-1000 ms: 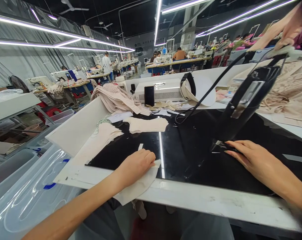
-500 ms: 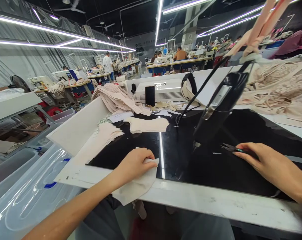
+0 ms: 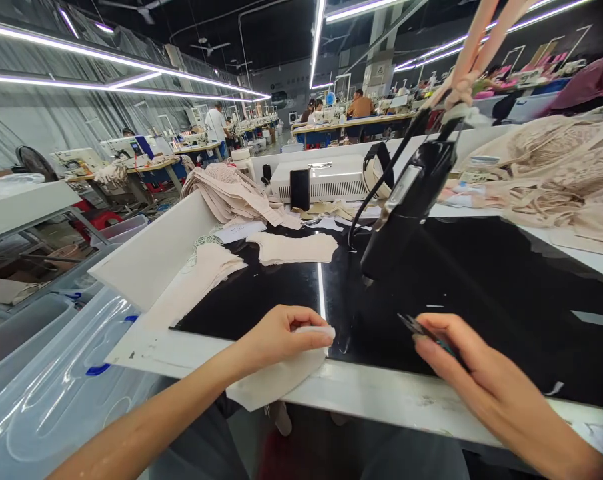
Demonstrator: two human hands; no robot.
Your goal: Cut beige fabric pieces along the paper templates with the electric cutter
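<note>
My left hand (image 3: 286,337) pinches the upper edge of a cream fabric piece (image 3: 276,381), which hangs over the table's front edge. To the right, my right hand (image 3: 468,363) is closed around a pair of thread snips (image 3: 416,328), their dark tips pointing left and up. Between the snips and the fabric lies a stretch of black tabletop (image 3: 371,320). Above, a black handheld electric tool (image 3: 406,207) hangs from peach-coloured straps (image 3: 474,57), its lower end over the tabletop.
A stack of cream cut pieces (image 3: 296,248) lies behind my left hand, with another pile (image 3: 206,267) at the left. Beige lace garments (image 3: 556,160) heap at the right back. A phone (image 3: 300,189) leans on a white vented box (image 3: 336,181). Clear plastic bins (image 3: 66,393) stand left.
My right hand has moved left with the snips, closer to the fabric. My left hand has shifted slightly right with the fabric piece. The hanging tool has swung left.
</note>
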